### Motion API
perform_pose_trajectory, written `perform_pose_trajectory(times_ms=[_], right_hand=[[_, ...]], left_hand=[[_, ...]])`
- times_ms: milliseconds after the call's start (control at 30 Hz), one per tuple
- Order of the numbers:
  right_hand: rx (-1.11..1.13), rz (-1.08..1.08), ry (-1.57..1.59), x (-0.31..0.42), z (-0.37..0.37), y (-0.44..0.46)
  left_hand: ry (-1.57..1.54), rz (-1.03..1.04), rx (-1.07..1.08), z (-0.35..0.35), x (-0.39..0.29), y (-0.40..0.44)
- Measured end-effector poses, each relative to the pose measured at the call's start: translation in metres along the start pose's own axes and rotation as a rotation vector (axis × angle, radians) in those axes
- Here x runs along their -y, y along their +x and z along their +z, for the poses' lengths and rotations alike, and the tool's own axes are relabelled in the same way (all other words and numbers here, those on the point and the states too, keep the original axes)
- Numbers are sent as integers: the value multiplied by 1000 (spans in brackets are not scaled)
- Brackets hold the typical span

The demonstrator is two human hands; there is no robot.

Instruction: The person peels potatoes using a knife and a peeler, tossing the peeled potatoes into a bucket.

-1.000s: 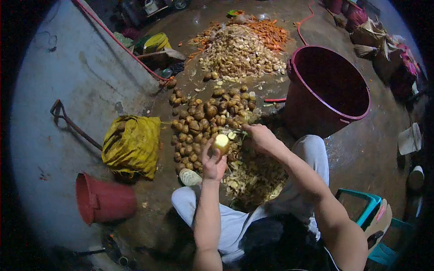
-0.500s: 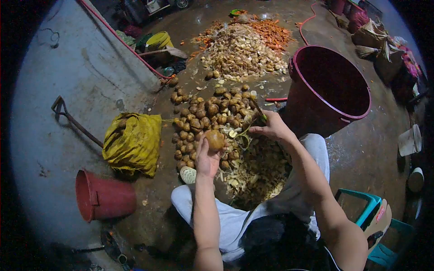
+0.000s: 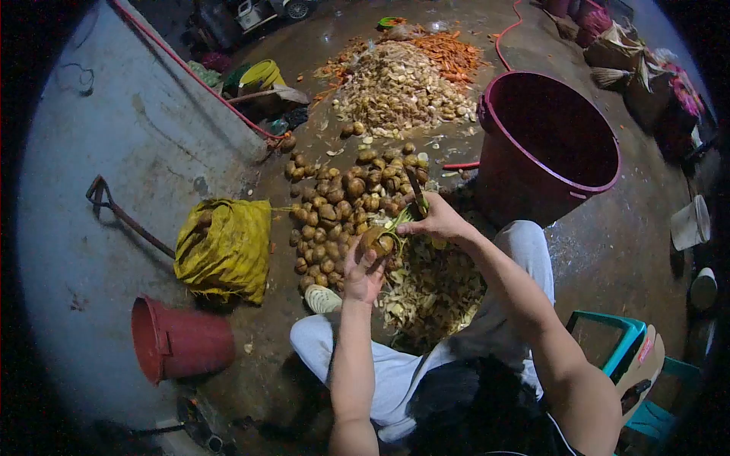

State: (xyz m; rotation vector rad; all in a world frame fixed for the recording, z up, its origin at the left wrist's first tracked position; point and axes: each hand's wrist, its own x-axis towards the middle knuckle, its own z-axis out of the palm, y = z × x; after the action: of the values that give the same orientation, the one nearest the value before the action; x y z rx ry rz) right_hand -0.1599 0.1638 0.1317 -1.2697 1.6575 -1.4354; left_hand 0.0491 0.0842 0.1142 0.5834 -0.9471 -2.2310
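My left hand (image 3: 363,275) is wrapped round a brown root vegetable (image 3: 377,242), held over the near side of a pile of brown unpeeled vegetables (image 3: 328,214). Close on its right, my right hand (image 3: 435,219) is closed on a knife (image 3: 415,188), whose dark blade points up and away. Some thin green strands lie between the knife hand and the vegetable. Below both hands, a heap of pale peelings (image 3: 433,292) spreads between my legs.
A large maroon tub (image 3: 506,178) stands at the right. A yellow sack (image 3: 228,254) and a red bucket (image 3: 186,342) are at the left. Farther off lie pale pieces (image 3: 403,87) and orange pieces (image 3: 454,55). A teal stool (image 3: 635,334) is at the lower right.
The vegetable in my left hand has turned from showing its pale cut end to showing brown skin. My right hand came in from farther right and now meets it.
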Motion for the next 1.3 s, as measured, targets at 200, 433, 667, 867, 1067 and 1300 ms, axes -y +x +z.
perform_pose_trajectory(times_ms=[200,433,667,867,1067,1300], right_hand=[[-10,-1,-138,13,-7,0],[16,-118,-215,24,-17,0],[-64,-210,-204,9,-27,9],[-200,102,-129,22,-39,8],[-99,-169,-213,44,-15,-5],[-62,-128,-203,30,-22,4]], left_hand=[[47,-65,225,3,-6,1],[230,26,270,6,-11,-2],[29,-5,329,6,-14,-4],[-85,31,389,13,-12,-7],[36,62,218,15,-10,-11],[-123,98,349,5,-4,-3]])
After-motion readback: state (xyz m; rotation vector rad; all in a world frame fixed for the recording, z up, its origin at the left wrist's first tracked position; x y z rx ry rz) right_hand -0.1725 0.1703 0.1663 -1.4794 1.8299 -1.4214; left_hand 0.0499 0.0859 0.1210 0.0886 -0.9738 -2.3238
